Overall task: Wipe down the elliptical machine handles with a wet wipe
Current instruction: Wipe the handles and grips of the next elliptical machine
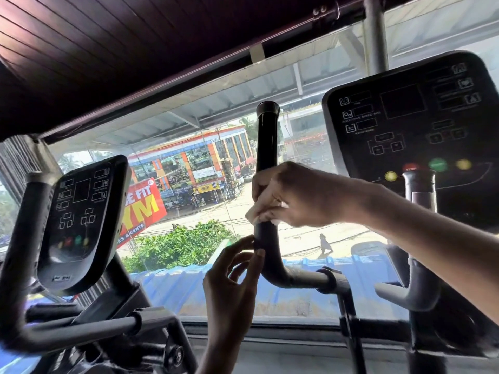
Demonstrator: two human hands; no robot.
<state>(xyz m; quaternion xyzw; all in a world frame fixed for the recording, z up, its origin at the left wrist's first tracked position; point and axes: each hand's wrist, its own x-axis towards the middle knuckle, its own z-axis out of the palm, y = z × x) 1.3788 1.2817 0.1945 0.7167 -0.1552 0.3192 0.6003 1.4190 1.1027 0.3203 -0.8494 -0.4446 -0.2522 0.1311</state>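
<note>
A black upright elliptical handle rises in the middle of the view and bends right into a grey bar low down. My right hand is wrapped round the handle at mid height, pressing a white wet wipe against it; most of the wipe is hidden under the fingers. My left hand sits just below and left, fingers loosely spread, with fingertips touching the handle near its bend. It holds nothing.
The machine's black console with coloured buttons stands to the right, above a second handle. A neighbouring machine's console and handle fill the left. A large window lies directly behind.
</note>
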